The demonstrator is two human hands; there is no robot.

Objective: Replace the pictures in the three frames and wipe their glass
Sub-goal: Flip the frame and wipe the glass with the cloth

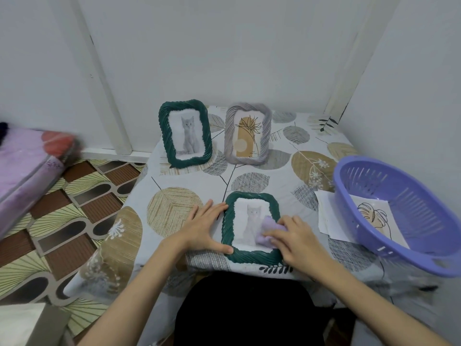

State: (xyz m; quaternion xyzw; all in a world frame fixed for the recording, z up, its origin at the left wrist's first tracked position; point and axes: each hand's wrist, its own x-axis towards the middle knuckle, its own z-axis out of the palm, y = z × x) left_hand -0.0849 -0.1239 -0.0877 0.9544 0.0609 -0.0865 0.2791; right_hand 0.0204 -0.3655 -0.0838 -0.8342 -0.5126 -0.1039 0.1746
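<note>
A green frame [228, 229] with a grey kitten picture lies flat near the table's front edge. My left hand [204, 227] rests flat against its left side, thumb on the lower left corner. My right hand [296, 239] presses a small lilac cloth [268, 231] onto the glass at the lower right. Farther back stand two upright frames: a green one [185, 133] with the same kitten picture, and a grey one [247, 133] with a tan plant drawing.
A purple plastic basket [404, 211] sits at the table's right edge, holding a leaf drawing sheet [371, 216]; white paper [326, 213] lies under it. The leaf-patterned tablecloth [274, 176] covers the table. A pink bundle [27, 168] lies left on the patterned floor. Walls close behind and right.
</note>
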